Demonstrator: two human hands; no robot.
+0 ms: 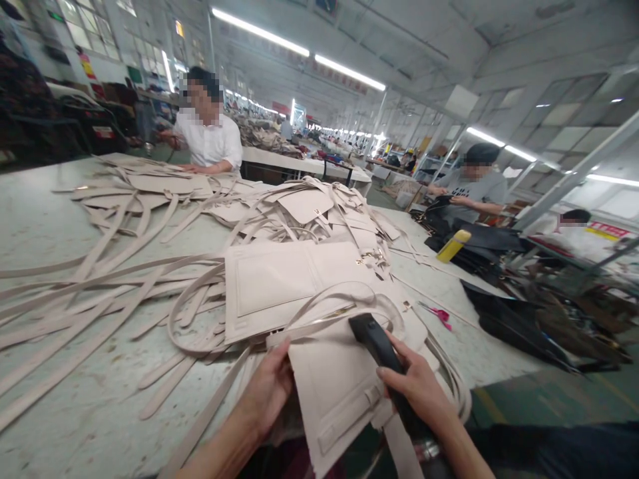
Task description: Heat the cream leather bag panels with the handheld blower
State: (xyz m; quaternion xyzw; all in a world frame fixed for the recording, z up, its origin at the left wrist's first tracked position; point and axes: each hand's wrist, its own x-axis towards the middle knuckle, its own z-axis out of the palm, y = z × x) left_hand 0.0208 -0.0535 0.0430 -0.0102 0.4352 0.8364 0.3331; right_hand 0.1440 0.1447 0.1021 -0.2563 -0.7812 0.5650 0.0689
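Note:
My left hand (272, 382) grips the left edge of a cream leather bag piece (334, 392), its fingers partly hidden behind it. The piece is tilted over the near edge of the table. My right hand (417, 382) is wrapped round a black handheld tool (382, 346) with an angled head, which lies across the upper right of the bag piece; whether they touch I cannot tell. A metal part shows at the tool's lower end. Just beyond, another cream bag panel (274, 279) lies flat, with a looped strap (344, 293) in front of it.
A heap of cream bag pieces (304, 203) fills the table's middle; long straps (114, 319) spread left. Pink-handled scissors (440, 317) lie to the right, near a yellow cylinder (453, 245) and black leather pieces (514, 326). Co-workers (212, 136) stand across the table and at right.

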